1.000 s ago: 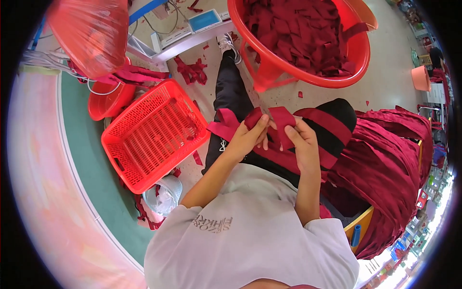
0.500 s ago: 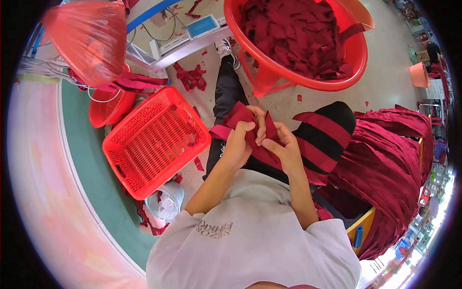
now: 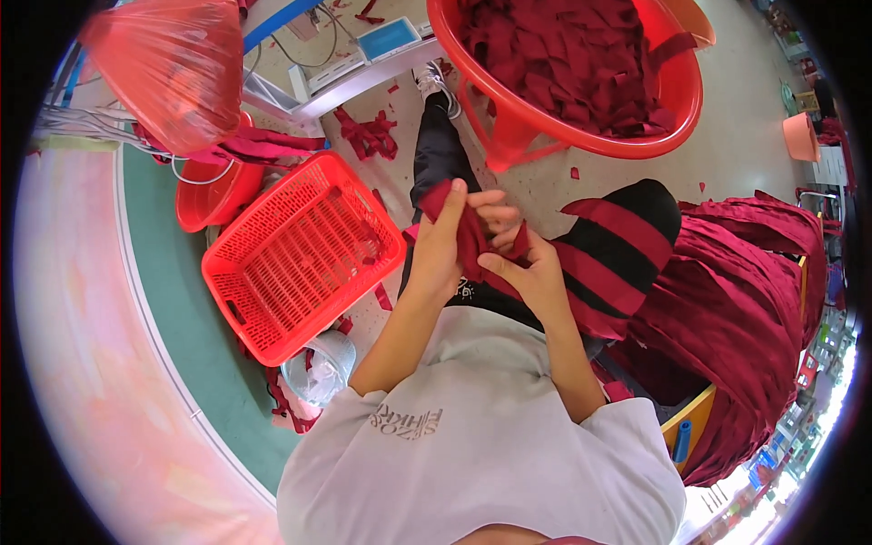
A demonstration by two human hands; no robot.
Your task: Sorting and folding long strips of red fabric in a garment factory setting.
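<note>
- Hands meet over the lap, both working one dark red fabric piece; the cloth sits between them, above the black-trousered thigh and just left of a red-and-black striped cloth draped over the right knee
- left hand has its fingers curled shut around the upper part of the fabric piece, thumb pointing up along the cloth's edge; the cloth rises a little past the fingertips
- right hand pinches the lower part of the same piece, fingers bent and closed on it, the thumb pressed across the fabric; the two hands touch or nearly touch, I cannot tell which
- red plastic basket with a slotted wall stands on the floor to the person's left, tilted, just beside the left forearm; a round red bowl lies beyond it, partly under a translucent red plastic bag
- large orange tub stands ahead of the knees, filled with dark red fabric scraps
- heap of maroon cloth is piled at the person's right, near the striped cloth
- loose red scraps lie on the floor near the shoe
</note>
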